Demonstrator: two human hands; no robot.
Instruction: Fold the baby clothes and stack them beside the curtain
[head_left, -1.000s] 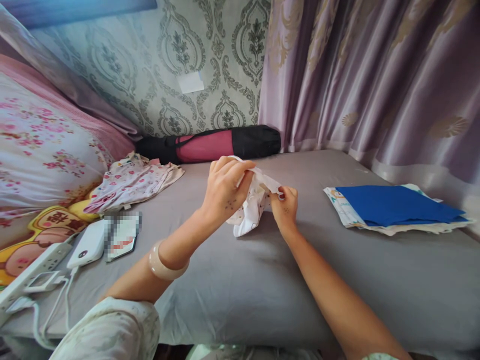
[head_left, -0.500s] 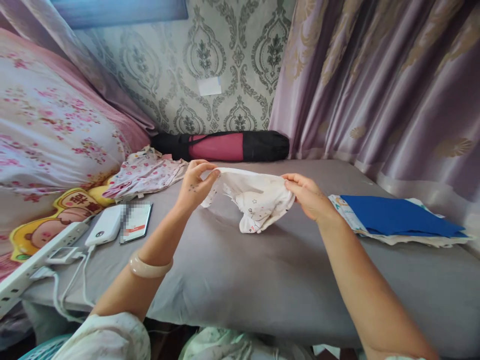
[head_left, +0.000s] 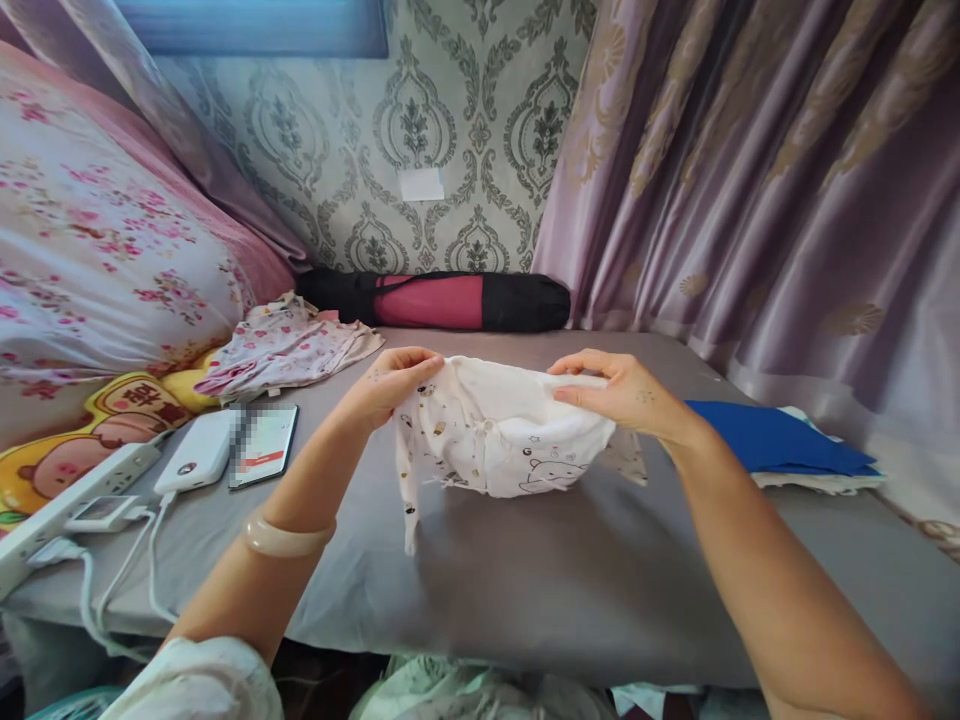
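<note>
A small white baby garment (head_left: pixel 499 435) with little printed figures hangs spread between my two hands above the grey bed sheet (head_left: pixel 540 570). My left hand (head_left: pixel 390 383) pinches its upper left edge, and a thin tie dangles below that side. My right hand (head_left: pixel 622 392) grips the upper right edge with fingers closed over the cloth. A pale bangle (head_left: pixel 285 537) sits on my left wrist.
A crumpled floral garment (head_left: pixel 285 345) lies at the left. Near it are a white power bank (head_left: pixel 196 452), a phone (head_left: pixel 264 445) and a power strip (head_left: pixel 71 495). Folded blue cloth (head_left: pixel 776 440) lies at the right. A black-and-pink roll bag (head_left: pixel 442 300) rests against the wall. Curtains hang on the right.
My hands have moved apart and pulled the bunched white garment open. It now hangs wide, with its printed front facing me.
</note>
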